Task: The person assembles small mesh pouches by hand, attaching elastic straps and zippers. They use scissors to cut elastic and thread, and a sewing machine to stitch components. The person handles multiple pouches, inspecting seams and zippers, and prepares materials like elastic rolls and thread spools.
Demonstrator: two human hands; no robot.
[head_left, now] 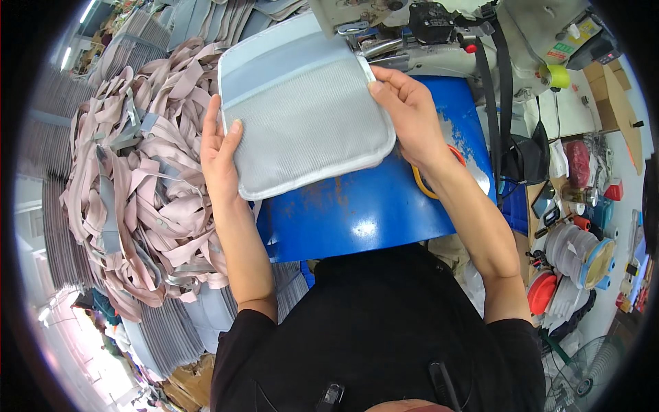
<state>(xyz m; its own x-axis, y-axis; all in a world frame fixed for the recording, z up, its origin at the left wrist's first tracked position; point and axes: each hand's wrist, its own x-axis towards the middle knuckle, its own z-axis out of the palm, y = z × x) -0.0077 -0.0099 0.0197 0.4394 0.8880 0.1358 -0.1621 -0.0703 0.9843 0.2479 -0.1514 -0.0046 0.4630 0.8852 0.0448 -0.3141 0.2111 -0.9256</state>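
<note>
A grey fabric panel (302, 137) with rounded corners, a mesh lower part, a smooth blue-grey band and pale edging is held up between my two hands. Its left edge is pinched by my left hand (221, 154), thumb on the front face. On the opposite edge, my right hand (410, 113) grips it with the thumb on top and the fingers curled behind. The panel's far edge reaches the sewing machine (439, 51), close to its needle area. Beneath lies a worn blue work surface (357, 230).
A large heap of pinkish straps (154, 185) lies at the left, among stacks of grey panels (161, 329). A yellow-orange loop (420, 181) sits partly behind my right forearm. Spools and small tools crowd a shelf at the right, near a fan (587, 384).
</note>
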